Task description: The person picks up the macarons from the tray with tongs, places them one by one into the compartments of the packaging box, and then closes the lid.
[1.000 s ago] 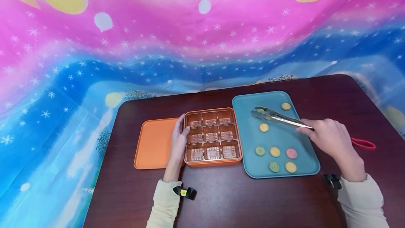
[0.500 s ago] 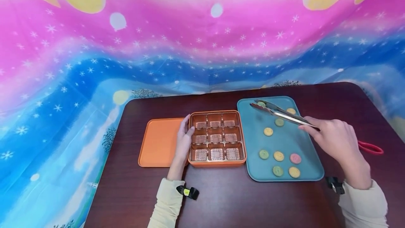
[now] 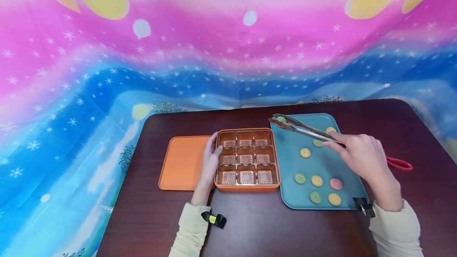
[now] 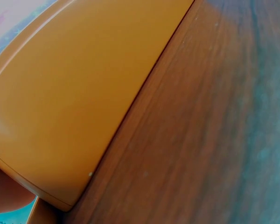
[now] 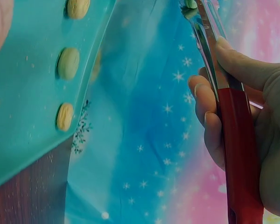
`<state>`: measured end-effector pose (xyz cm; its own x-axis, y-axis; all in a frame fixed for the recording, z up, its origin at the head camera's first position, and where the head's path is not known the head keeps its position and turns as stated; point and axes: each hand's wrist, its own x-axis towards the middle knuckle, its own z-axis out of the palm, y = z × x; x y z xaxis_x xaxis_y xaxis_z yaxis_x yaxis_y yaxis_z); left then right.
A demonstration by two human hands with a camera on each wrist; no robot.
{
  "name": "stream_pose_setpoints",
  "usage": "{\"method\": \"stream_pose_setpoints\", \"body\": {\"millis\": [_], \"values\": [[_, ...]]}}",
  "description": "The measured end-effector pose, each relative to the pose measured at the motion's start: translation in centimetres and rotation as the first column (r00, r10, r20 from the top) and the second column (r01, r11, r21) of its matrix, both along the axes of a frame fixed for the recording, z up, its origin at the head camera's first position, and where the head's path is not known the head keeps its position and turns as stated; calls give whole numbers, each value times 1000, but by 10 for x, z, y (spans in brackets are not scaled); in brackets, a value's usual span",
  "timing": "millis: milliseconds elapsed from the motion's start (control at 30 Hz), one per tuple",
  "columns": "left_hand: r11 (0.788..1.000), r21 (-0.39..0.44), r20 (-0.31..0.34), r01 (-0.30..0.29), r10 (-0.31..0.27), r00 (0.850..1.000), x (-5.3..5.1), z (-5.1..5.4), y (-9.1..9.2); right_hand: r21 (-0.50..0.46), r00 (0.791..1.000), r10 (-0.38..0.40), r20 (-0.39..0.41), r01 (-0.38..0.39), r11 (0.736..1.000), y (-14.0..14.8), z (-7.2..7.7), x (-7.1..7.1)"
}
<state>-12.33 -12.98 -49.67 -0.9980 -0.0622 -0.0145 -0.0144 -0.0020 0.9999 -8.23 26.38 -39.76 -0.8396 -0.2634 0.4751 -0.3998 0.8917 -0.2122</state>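
Note:
My right hand grips metal tongs by their red handle, which shows plainly in the right wrist view. Between the tong tips is a green macaron, lifted over the far left corner of the blue-green tray. To the left of that tray stands an orange box with a copper-coloured insert split into several square compartments. My left hand holds the box's left side, thumb at the rim and fingers along the outer wall. In the left wrist view the box's wall fills the left part.
Several yellow, green and pink macarons lie on the tray. A flat orange lid lies left of the box, partly behind my left hand. The dark wooden table ends at a printed backdrop cloth.
The tongs took hold of the green macaron at the tray's far side, raised it and moved left towards the box. The left hand stays on the box. The head view has shifted slightly.

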Motion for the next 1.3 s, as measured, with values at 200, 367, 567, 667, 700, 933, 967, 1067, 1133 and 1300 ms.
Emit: {"method": "stream_pose_setpoints", "body": {"millis": [200, 367, 567, 667, 700, 933, 967, 1067, 1133, 1300], "values": [[1000, 5, 3, 8, -8, 1000, 2, -2, 4, -7, 1000, 29, 5, -29, 1000, -9, -8, 0], [1000, 5, 15, 9, -9, 1000, 3, -2, 5, 7, 999, 51, 6, -51, 999, -16, -15, -1], [1000, 7, 7, 6, -6, 1000, 4, -3, 4, 18, 997, 76, 10, -76, 997, -21, -21, -1], [1000, 0, 12, 7, -7, 1000, 4, -4, 3, 19, 996, 91, 4, -91, 996, -23, -23, -1], [1000, -3, 14, 8, -7, 1000, 4, -3, 3, 18, 995, 98, 3, -98, 995, -24, -23, -2], [1000, -22, 20, 8, -8, 1000, 2, -3, 2, 15, 992, 116, 54, -117, 993, -30, -26, -5], [1000, -21, 18, 7, -6, 1000, 2, -3, 2, 16, 991, 115, 67, -116, 993, -31, -26, -5], [1000, -13, 12, 4, -4, 1000, 2, -1, 1, 12, 989, 112, 98, -114, 993, -33, -26, -5], [1000, -11, 7, 3, -3, 1000, 2, 0, 1, 12, 988, 112, 108, -114, 993, -34, -26, -6], [1000, -9, 4, 8, -8, 1000, 2, -1, -1, 6, 986, 112, 120, -114, 994, -36, -27, -6]]}}
